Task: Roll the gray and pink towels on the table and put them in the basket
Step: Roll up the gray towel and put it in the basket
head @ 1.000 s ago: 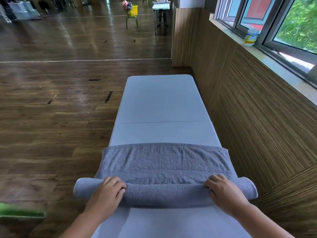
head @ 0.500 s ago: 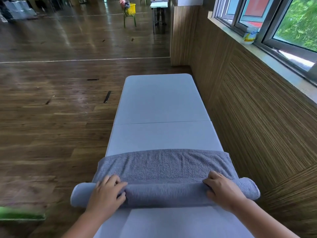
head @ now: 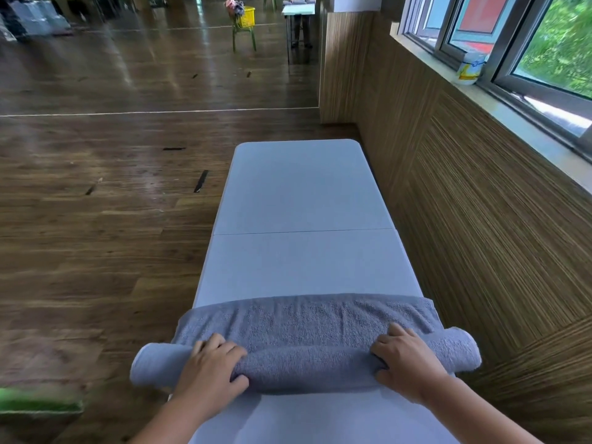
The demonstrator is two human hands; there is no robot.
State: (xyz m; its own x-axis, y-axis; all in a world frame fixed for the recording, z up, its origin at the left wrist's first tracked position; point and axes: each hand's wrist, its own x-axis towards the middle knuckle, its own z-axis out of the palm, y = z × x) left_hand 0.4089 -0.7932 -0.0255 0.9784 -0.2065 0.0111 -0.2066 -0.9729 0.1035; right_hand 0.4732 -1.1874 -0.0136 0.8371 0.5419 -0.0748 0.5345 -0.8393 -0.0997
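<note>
A gray towel (head: 304, 334) lies across the near end of the white table (head: 301, 257). Its near part is wound into a thick roll whose ends stick out past both table edges. A short flat strip of towel lies beyond the roll. My left hand (head: 211, 366) grips the roll near its left end, fingers curled over the top. My right hand (head: 407, 363) grips it near the right end in the same way. No pink towel shows on the table.
A wood-panelled wall (head: 480, 219) with a window sill runs close along the table's right side; a white container (head: 469, 67) stands on the sill. Wooden floor lies to the left. A green object (head: 35, 400) sits low left. Far off, a yellow basket (head: 246, 17) rests on a chair.
Both hands have rolled the towel away from me. The roll has grown thicker and the flat strip beyond it has become shorter.
</note>
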